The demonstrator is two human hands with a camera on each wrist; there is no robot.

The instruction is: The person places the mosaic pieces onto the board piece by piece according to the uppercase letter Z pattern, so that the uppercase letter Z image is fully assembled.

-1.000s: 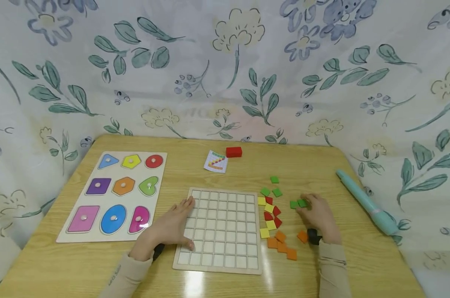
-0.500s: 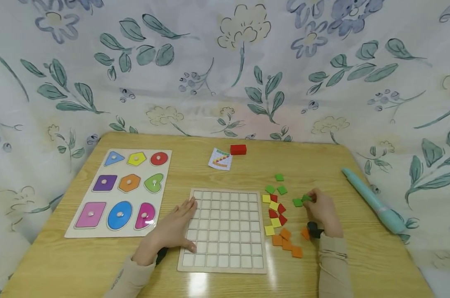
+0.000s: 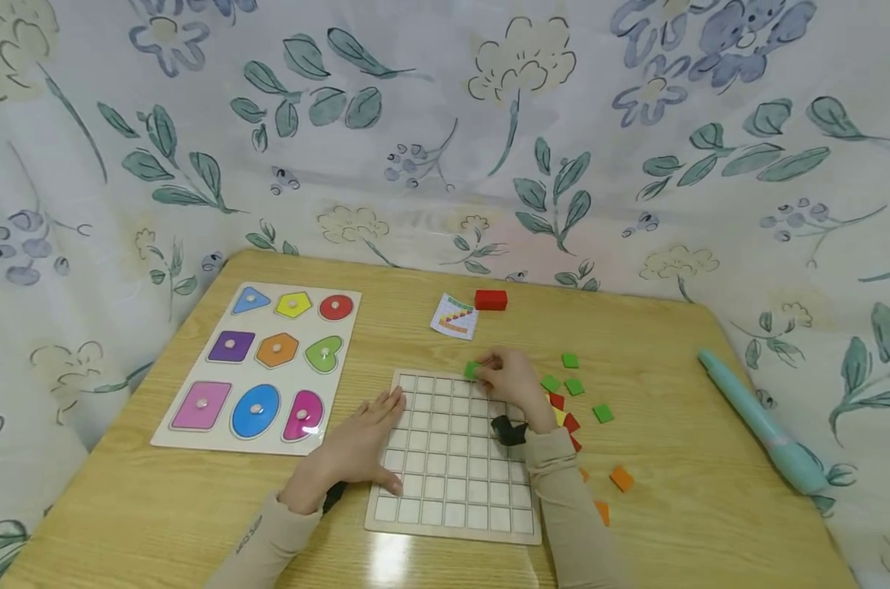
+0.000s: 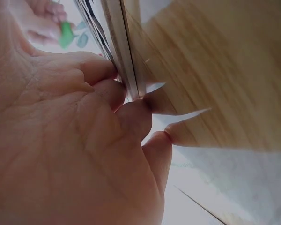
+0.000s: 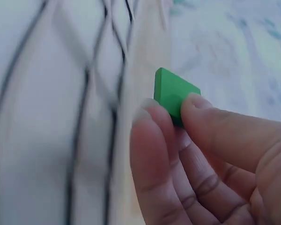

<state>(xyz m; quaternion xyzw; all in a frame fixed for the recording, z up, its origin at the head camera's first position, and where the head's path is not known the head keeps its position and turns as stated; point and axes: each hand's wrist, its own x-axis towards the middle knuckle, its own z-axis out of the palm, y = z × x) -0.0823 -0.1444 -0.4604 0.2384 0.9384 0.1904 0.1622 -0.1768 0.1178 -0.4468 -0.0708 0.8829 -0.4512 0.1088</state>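
My right hand (image 3: 514,380) pinches a green square tile (image 5: 171,93) between thumb and fingertips, over the far edge of a wooden grid board (image 3: 445,446). In the head view that tile overlaps the board's top rim. My left hand (image 3: 360,442) rests with spread, straight fingers along the board's left edge; the left wrist view shows its fingertips touching the board's side and the tabletop. Several loose green tiles (image 3: 573,386) lie right of the board. Red tiles (image 3: 572,423) and orange tiles (image 3: 622,478) are there too, partly hidden behind the right forearm.
A shape puzzle board (image 3: 257,368) with knobbed pieces lies on the left. Behind the grid board are a small pattern card (image 3: 455,316) and a red block (image 3: 491,300). A teal pen-like stick (image 3: 761,421) lies at the table's right edge, before a floral curtain (image 3: 430,123).
My right hand has picked up a green tile from the right side and carried it left to the board's far edge. The left hand stays on the board; the head view has shifted slightly.
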